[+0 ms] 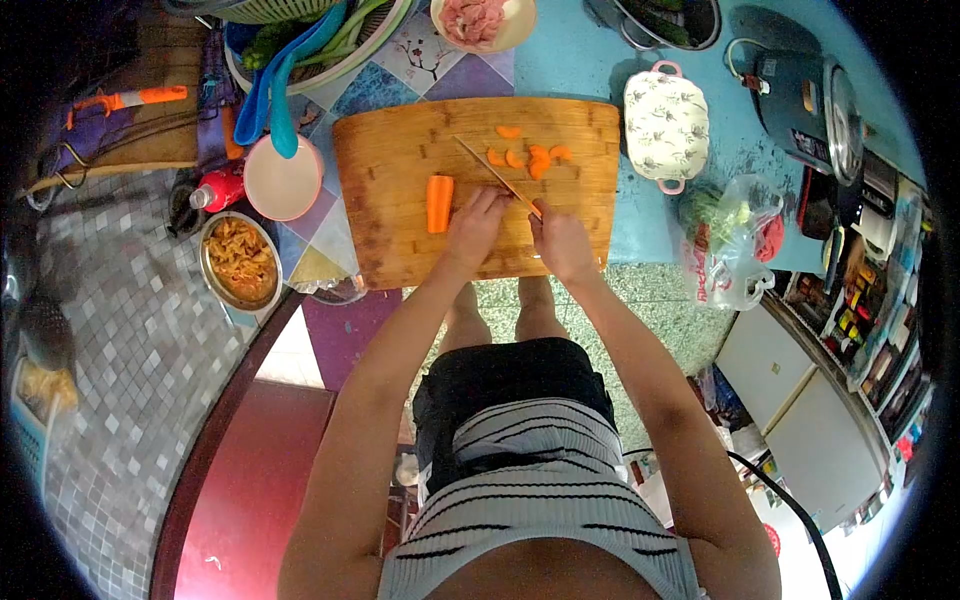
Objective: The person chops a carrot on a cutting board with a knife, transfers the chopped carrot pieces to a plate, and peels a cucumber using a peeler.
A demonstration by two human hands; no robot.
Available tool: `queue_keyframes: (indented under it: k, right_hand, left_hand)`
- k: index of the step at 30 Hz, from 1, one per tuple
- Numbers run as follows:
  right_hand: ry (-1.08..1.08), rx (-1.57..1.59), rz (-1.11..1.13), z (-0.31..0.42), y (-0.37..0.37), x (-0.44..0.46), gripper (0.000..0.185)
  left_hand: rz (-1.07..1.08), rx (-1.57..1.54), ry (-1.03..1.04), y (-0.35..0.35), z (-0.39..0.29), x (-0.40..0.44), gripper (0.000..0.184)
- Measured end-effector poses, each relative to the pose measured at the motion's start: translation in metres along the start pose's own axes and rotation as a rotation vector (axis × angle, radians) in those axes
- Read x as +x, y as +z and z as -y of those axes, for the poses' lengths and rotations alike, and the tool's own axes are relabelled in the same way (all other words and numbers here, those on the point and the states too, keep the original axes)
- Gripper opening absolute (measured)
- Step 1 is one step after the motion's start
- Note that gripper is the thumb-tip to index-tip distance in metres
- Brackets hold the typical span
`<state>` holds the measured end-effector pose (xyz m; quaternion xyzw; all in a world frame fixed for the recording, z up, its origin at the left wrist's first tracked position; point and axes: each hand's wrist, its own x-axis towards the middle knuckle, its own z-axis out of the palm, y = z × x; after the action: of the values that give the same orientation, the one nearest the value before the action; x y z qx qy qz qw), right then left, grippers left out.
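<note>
On a wooden cutting board (390,150), my right hand (564,244) is closed round the handle of a knife (490,172), whose blade points up and to the left. My left hand (476,228) rests on the board with its fingers bent together beside the blade; whatever lies under the fingertips is hidden. A thick piece of carrot (439,204) lies just left of that hand. Several thin carrot slices (538,160) are scattered above and to the right of the blade.
Left of the board stand a pink-rimmed bowl (283,178), a metal dish of food (240,260) and a red bottle (218,188). Behind is a bowl of meat (482,22). To the right are a patterned dish (666,127) and a plastic bag (735,245).
</note>
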<state>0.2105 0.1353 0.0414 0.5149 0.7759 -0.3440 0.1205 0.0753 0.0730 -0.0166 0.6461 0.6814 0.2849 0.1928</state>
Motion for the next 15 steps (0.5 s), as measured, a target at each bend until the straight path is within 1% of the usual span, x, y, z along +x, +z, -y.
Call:
queue_keyframes:
  k: [3,7,12,14,15]
  right_hand:
    - [0.035,0.009,-0.019,-0.002,0.012,0.008,0.019]
    - [0.0,0.05,-0.069,-0.009,0.017,0.014,0.018]
    - [-0.031,0.089,-0.096,-0.002,0.0,0.0,0.018]
    - [0.004,0.008,-0.021,0.003,0.0,-0.003,0.017]
    - [0.003,0.006,-0.017,0.005,0.004,-0.001,0.017]
  left_hand:
    - [-0.013,0.024,0.03,0.002,0.003,-0.004,0.023]
    - [-0.037,0.048,0.082,-0.001,0.005,-0.006,0.023]
    - [-0.003,0.023,0.021,0.001,0.002,-0.007,0.024]
    - [0.002,0.018,0.008,0.001,0.002,-0.006,0.024]
    - [-0.003,0.022,0.011,0.001,0.003,-0.007,0.023]
